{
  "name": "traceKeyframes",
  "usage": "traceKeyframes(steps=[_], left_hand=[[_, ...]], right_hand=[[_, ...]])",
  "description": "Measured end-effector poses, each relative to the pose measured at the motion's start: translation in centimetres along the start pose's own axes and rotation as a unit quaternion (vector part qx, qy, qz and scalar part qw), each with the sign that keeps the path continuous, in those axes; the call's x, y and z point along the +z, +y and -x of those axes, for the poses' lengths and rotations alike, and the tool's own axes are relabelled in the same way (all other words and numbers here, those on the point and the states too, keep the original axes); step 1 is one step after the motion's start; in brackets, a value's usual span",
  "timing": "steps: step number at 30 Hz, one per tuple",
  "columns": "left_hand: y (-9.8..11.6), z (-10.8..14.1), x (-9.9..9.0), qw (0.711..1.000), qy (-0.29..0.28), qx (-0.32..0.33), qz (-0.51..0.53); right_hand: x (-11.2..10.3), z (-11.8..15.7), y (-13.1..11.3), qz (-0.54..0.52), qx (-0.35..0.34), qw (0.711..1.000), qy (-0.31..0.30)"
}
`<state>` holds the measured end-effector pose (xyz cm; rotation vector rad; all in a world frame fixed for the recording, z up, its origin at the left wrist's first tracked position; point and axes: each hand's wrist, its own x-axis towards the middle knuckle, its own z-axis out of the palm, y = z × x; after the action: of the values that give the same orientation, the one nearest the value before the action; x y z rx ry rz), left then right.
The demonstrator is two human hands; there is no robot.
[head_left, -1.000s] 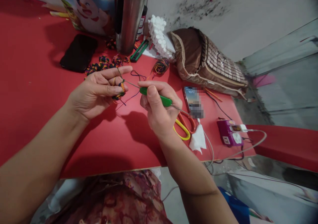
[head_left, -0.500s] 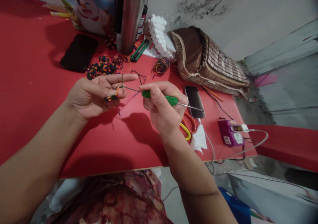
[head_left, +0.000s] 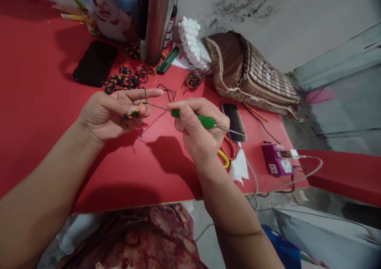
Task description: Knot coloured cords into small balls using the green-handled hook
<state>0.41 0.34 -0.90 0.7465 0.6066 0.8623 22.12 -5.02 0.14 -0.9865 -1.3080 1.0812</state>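
Observation:
Between the thumb and fingers of my left hand (head_left: pixel 114 114) is a small piece of multicoloured crochet work (head_left: pixel 133 114), dark with orange and yellow. A dark strand runs over its outstretched index finger. My right hand (head_left: pixel 199 128) is closed round the green handle of a crochet hook (head_left: pixel 205 121), whose thin metal shaft points left and meets the yarn at the left fingers. A second metal end sticks out behind the handle. Loose purple strands hang below the left hand. Behind it on the table lie dark-and-orange crocheted pieces (head_left: pixel 123 80), partly hidden, and a small yarn ball (head_left: pixel 193 78).
On the red table (head_left: pixel 143 173) stand a steel flask (head_left: pixel 159 22) and a purple power box (head_left: pixel 276 161) with cables. A black phone (head_left: pixel 95 64), a second phone (head_left: pixel 233 120), scissors (head_left: pixel 228 149), a green cutter (head_left: pixel 167 60) and a brown cushion (head_left: pixel 253 70) lie around.
My right hand has shifted slightly right with the crochet hook, drawing its tip a little along the yarn. The left hand has stayed almost in place.

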Motion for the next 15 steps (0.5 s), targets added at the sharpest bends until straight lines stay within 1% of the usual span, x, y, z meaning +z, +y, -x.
traceKeyframes(steps=[2,3,5,8,11,12,15], left_hand=[[0.2,-0.1,-0.2,0.999,-0.013,-0.041,0.027],[0.3,-0.1,-0.2,0.999,-0.012,-0.043,0.031],[0.3,0.0,0.2,0.999,-0.005,-0.030,0.019],[-0.3,-0.1,1.2,0.999,0.024,0.026,-0.025],[-1.5,-0.3,2.2,0.988,0.074,0.125,-0.051],[-1.9,-0.3,2.4,0.984,0.091,0.141,-0.061],[-2.5,-0.5,2.7,0.977,0.097,0.180,-0.062]], right_hand=[[0.1,-0.3,0.2,-0.017,-0.037,0.999,0.021],[0.1,-0.4,0.3,-0.035,-0.049,0.998,0.024],[0.4,-0.7,0.7,-0.087,-0.051,0.995,0.017],[1.0,-1.0,1.2,-0.157,-0.031,0.987,0.005],[1.7,-0.9,1.6,-0.169,-0.009,0.985,0.015],[1.8,-0.9,1.7,-0.169,-0.008,0.985,0.022],[2.1,-0.9,2.1,-0.168,-0.019,0.985,0.038]])
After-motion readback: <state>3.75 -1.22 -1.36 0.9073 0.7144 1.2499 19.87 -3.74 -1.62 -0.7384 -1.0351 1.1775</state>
